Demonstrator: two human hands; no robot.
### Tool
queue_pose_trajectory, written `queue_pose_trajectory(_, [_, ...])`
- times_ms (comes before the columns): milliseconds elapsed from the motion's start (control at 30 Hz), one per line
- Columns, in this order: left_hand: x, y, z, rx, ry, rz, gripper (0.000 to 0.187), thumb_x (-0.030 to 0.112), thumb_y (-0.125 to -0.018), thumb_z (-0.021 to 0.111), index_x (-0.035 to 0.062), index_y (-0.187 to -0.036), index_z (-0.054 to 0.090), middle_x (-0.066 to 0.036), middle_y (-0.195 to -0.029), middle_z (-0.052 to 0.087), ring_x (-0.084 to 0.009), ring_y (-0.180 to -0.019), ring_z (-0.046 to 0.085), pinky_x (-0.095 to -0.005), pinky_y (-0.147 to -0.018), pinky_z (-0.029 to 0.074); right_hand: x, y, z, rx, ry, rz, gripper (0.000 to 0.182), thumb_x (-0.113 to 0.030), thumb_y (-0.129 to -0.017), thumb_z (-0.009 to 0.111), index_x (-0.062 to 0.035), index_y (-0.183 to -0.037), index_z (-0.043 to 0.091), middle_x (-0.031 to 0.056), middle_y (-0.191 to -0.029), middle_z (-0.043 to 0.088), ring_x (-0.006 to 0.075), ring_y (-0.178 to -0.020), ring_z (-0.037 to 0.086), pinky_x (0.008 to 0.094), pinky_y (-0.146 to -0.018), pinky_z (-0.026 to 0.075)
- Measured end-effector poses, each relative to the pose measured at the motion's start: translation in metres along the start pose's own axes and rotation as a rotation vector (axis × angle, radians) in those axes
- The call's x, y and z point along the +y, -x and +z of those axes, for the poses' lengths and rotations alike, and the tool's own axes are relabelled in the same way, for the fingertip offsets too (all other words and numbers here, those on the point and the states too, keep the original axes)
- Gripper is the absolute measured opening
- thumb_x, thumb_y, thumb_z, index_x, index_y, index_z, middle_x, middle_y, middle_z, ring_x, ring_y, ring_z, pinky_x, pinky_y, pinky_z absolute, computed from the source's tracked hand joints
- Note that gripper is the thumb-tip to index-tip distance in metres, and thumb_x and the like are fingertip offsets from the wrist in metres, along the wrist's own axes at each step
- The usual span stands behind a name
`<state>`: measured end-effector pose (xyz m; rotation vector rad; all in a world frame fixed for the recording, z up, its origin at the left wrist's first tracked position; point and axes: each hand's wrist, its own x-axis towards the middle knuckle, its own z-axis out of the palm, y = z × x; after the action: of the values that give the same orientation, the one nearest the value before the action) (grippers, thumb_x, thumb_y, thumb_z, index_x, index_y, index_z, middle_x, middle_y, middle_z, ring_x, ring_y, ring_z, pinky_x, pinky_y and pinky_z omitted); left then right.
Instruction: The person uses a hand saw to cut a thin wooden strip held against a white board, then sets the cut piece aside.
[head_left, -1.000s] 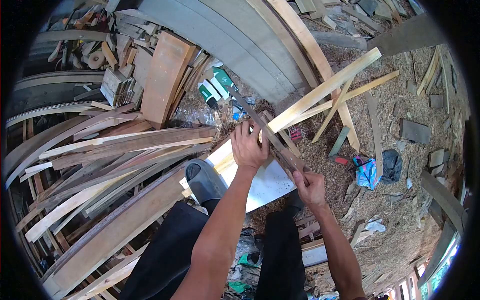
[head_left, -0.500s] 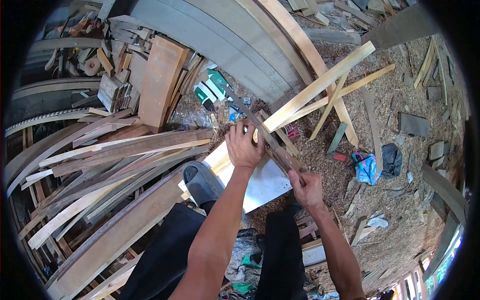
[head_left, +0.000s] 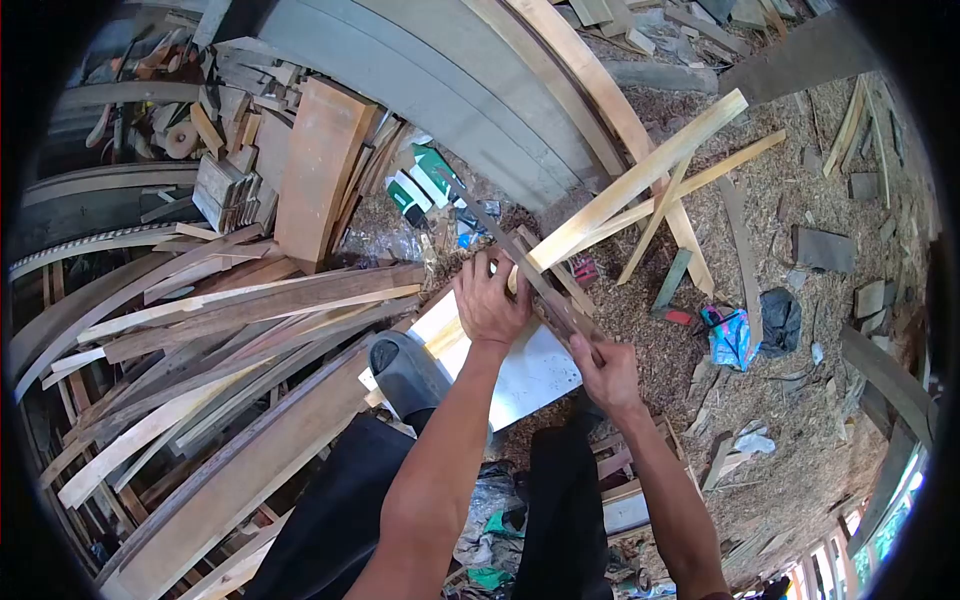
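My right hand [head_left: 607,378] is wrapped round the handle end of a long handsaw [head_left: 525,266], whose narrow blade slants up and left. The blade crosses a pale wooden plank [head_left: 640,180] close to its lower end. Against that end, left of the blade, my left hand [head_left: 490,300] presses down with its fingers bent over the wood. A white board [head_left: 535,375] lies under my hands. My foot in a dark grey sandal [head_left: 405,375] rests on the pale wood at the board's left side.
Long strips of timber [head_left: 230,330] are piled at the left. Thin sticks [head_left: 660,215] cross beneath the plank. A green and white box [head_left: 432,175] lies beyond the blade tip, and a blue bag [head_left: 730,335] is on the shavings at the right.
My right hand and the saw have shifted very slightly down and right. My left hand stays on the wood, and the whole view has moved a little.
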<state>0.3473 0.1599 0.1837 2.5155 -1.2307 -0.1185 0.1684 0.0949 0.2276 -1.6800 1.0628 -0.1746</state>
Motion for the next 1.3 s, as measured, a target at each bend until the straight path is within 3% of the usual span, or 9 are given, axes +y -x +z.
queue_pose_trajectory(167, [0.001, -0.009, 0.004, -0.021, 0.052, -0.035, 0.031, 0.021, -0.078, 0.060, 0.0062, -0.105, 0.061, -0.012, -0.107, 0.054, -0.0311, -0.098, 0.050, -0.0422, -0.085, 0.036, 0.047, 0.039, -0.024, 0.049, -0.073, -0.052, 0.040, -0.022, -0.086, 0.066, 0.0028, -0.056, 0.058, 0.0156, -0.045, 0.048, 0.0300, -0.040, 0.052, 0.0390, -0.043, 0.037])
queue_pose_trajectory(267, [0.000, -0.010, 0.004, -0.003, 0.075, -0.029, 0.031, 0.018, -0.076, 0.061, 0.0063, -0.104, 0.061, -0.012, -0.106, 0.054, -0.0309, -0.098, 0.050, -0.0424, -0.084, 0.037, 0.035, 0.033, -0.031, -0.057, 0.109, 0.009, 0.039, -0.023, -0.086, 0.066, 0.0028, -0.058, 0.059, 0.0177, -0.049, 0.051, 0.0318, -0.043, 0.055, 0.0397, -0.046, 0.042])
queue_pose_trajectory(333, [0.001, -0.009, 0.004, 0.028, 0.042, -0.009, 0.023, 0.024, -0.082, 0.060, 0.0074, -0.097, 0.063, -0.010, -0.102, 0.055, -0.0289, -0.094, 0.050, -0.0409, -0.082, 0.038, 0.012, 0.015, -0.018, -0.029, 0.077, 0.018, 0.039, -0.024, -0.086, 0.066, 0.0031, -0.058, 0.060, 0.0182, -0.050, 0.051, 0.0329, -0.044, 0.055, 0.0398, -0.046, 0.043])
queue_pose_trajectory(467, [0.001, -0.009, 0.004, 0.007, -0.001, -0.003, 0.023, 0.023, -0.081, 0.061, 0.0061, -0.096, 0.063, -0.010, -0.102, 0.055, -0.0291, -0.093, 0.050, -0.0413, -0.082, 0.038, -0.002, -0.008, -0.003, -0.018, 0.062, 0.031, 0.040, -0.026, -0.085, 0.067, 0.0039, -0.060, 0.060, 0.0188, -0.050, 0.051, 0.0359, -0.045, 0.054, 0.0407, -0.047, 0.042])
queue_pose_trajectory(667, [0.001, -0.010, 0.004, -0.011, 0.055, -0.022, 0.027, 0.019, -0.080, 0.056, 0.0063, -0.103, 0.061, -0.012, -0.102, 0.053, -0.0308, -0.097, 0.049, -0.0441, -0.085, 0.036, 0.040, 0.054, -0.043, -0.062, 0.095, 0.027, 0.036, -0.021, -0.086, 0.066, 0.0037, -0.060, 0.060, 0.0190, -0.051, 0.052, 0.0342, -0.045, 0.054, 0.0406, -0.046, 0.041])
queue_pose_trajectory(967, [0.000, -0.009, 0.005, -0.018, 0.011, -0.021, 0.024, 0.017, -0.078, 0.057, 0.0067, -0.100, 0.060, -0.013, -0.101, 0.053, -0.0311, -0.095, 0.050, -0.0433, -0.085, 0.036, -0.009, -0.018, 0.002, -0.014, 0.046, -0.016, 0.036, -0.026, -0.087, 0.066, 0.0017, -0.063, 0.063, 0.0191, -0.054, 0.054, 0.0355, -0.049, 0.058, 0.0401, -0.046, 0.042])
queue_pose_trajectory(1167, [0.001, -0.009, 0.004, 0.004, 0.051, -0.009, 0.026, 0.015, -0.076, 0.058, 0.0058, -0.100, 0.060, -0.012, -0.100, 0.053, -0.0304, -0.094, 0.049, -0.0434, -0.083, 0.036, 0.054, 0.051, -0.038, -0.014, 0.064, -0.048, 0.033, -0.022, -0.086, 0.066, 0.0016, -0.062, 0.063, 0.0179, -0.052, 0.052, 0.0342, -0.045, 0.054, 0.0395, -0.045, 0.041])
queue_pose_trajectory(1300, [0.002, -0.009, 0.006, 0.014, 0.057, -0.013, 0.025, 0.014, -0.075, 0.058, 0.0052, -0.099, 0.060, -0.011, -0.099, 0.052, -0.0301, -0.093, 0.049, -0.0434, -0.083, 0.036, 0.048, 0.043, -0.027, -0.029, 0.041, 0.012, 0.032, -0.020, -0.084, 0.067, 0.0021, -0.062, 0.062, 0.0176, -0.051, 0.052, 0.0341, -0.045, 0.055, 0.0392, -0.045, 0.041])
